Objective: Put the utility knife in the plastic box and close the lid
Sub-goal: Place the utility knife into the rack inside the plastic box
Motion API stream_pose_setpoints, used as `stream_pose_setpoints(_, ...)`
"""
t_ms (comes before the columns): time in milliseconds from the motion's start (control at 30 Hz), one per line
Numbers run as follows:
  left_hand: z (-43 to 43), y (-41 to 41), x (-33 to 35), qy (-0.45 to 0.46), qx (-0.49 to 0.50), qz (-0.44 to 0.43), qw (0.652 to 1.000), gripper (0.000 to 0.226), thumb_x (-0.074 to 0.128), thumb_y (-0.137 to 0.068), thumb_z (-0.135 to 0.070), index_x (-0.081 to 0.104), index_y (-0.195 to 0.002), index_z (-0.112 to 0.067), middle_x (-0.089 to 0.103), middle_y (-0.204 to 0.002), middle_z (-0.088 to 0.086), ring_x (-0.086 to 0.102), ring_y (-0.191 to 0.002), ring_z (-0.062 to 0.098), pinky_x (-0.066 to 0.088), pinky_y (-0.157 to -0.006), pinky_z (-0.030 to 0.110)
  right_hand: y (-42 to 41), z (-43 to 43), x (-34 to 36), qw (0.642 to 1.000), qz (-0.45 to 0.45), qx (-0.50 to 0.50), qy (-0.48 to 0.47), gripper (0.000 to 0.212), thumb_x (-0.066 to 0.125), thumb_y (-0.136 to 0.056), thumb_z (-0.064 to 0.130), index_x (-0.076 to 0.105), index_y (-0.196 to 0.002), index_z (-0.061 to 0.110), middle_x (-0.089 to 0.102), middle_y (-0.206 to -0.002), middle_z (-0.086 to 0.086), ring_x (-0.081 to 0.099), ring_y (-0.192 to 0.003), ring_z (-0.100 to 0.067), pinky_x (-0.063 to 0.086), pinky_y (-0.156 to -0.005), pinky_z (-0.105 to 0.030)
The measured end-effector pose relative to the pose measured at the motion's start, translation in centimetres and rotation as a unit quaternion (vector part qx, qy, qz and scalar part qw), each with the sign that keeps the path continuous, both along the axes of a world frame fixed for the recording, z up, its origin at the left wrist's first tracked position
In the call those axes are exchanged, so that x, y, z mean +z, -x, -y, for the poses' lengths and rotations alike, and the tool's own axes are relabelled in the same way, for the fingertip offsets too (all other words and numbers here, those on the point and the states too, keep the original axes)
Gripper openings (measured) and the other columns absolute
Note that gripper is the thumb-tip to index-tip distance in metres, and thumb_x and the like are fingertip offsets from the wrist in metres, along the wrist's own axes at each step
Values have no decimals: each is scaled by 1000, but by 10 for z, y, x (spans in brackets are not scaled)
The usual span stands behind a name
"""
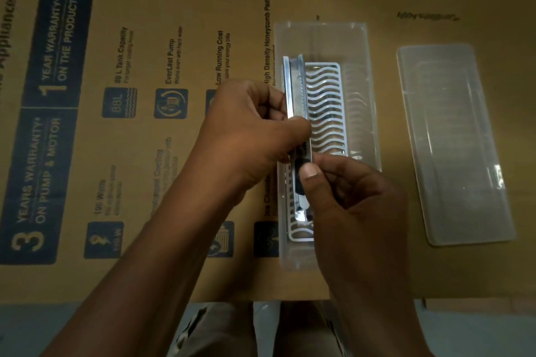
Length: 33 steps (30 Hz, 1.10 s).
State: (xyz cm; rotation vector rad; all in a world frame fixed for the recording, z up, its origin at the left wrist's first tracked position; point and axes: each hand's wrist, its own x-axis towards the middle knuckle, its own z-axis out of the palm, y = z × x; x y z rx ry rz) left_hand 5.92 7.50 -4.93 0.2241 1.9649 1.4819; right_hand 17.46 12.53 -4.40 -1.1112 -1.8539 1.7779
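Printed cardboard sheet (116,124) covers the bench and carries all items. Left hand (249,136), closed, pinches the middle of the utility knife (294,90) between thumb and fingers. The knife, a long metal body with a dark slider, is held lengthwise over the left side of the open plastic box (359,66); whether it already touches the box floor cannot be told. Right hand (348,197), also closed, grips the near end of the knife with thumb on top. Inside the box lies a white slatted insert (327,113) with wavy bars, just beside the knife. Well apart to the right, the translucent lid (452,142) rests flat on the cardboard, detached from the box.

Step in hand, as judged: lowering the knife into the box. To do it well, the knife should be kept parallel to the box's long wall, its blade appearing retracted, and set down level so neither end rides on the rim or the insert's edge. Both hands should release only once it lies flat, leaving the right hand free to reach for the lid.
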Motion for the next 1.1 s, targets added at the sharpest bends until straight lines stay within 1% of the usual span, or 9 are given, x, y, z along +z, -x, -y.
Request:
stream_pose_setpoints(233,-12,-8,-1,58,-7,-49,997,11,73,-69,0,64,-67,-7,68,-61,8,67,-53,21,60,-57,38,-10,-16,-6,999,-15,30,-35,23,68,-85,22,67,-97,42,74,-81,12,71,-74,-5,53,-59,-15)
stream_pose_setpoints(300,-16,-14,6,88,-26,-72,993,6,72,-71,-7,68,-74,-3,74,-69,14,73,-62,26,63,-61,46,-11,-20,-5,989,-2,50,-141,32,69,-81,25,63,-107,43,71,-80,12,68,-72,-6,51,-61,-11)
stream_pose_setpoints(400,-22,-22,10,125,-40,-93,987,6,71,-75,-13,72,-76,-7,75,-67,9,73,-61,20,61,-57,46,-10,-27,-7,937,79,88,-330,34,69,-76,19,69,-109,20,67,-80,4,57,-65,-3,45,-67,-5)
stream_pose_setpoints(500,-25,-23,7,150,-66,-125,978,6,68,-81,-15,73,-78,-13,75,-68,4,72,-62,14,61,-61,43,-4,-33,-11,911,145,100,-372,29,68,-71,17,73,-99,9,70,-78,-2,55,-63,-7,39,-74,-5)
stream_pose_setpoints(700,-26,-19,3,183,-50,-145,971,12,69,-78,-9,73,-73,-19,73,-63,-1,69,-56,7,62,-60,38,9,-35,-14,907,181,140,-354,20,64,-67,19,74,-83,10,66,-66,-5,56,-52,-17,29,-54,-7)
stream_pose_setpoints(833,-27,-15,4,197,-46,-130,971,13,75,-74,-9,73,-65,-18,72,-57,1,70,-52,9,62,-55,38,9,-38,-24,877,206,147,-408,37,88,-48,20,75,-78,2,70,-62,-12,65,-50,-25,36,-73,-21)
stream_pose_setpoints(933,-28,-17,1,207,-54,-153,965,7,76,-75,-14,74,-71,-19,72,-61,-2,69,-58,8,62,-59,36,7,-39,-37,873,220,153,-407,36,91,-47,13,76,-77,3,71,-63,-12,67,-51,-25,40,-75,-27)
stream_pose_setpoints(1000,-27,-17,0,213,-48,-194,956,5,75,-77,-18,74,-81,-20,70,-67,-3,68,-69,10,61,-62,36,8,-38,-43,880,250,162,-370,35,89,-55,15,76,-85,1,74,-73,-15,71,-61,-26,52,-61,-25)
stream_pose_setpoints(1100,-23,-12,0,203,-18,-251,946,5,73,-79,-17,72,-84,-16,66,-63,-7,66,-67,9,56,-57,28,13,-34,-47,901,277,178,-284,38,64,-88,19,63,-119,-4,68,-114,-20,67,-100,-29,51,-87,-32)
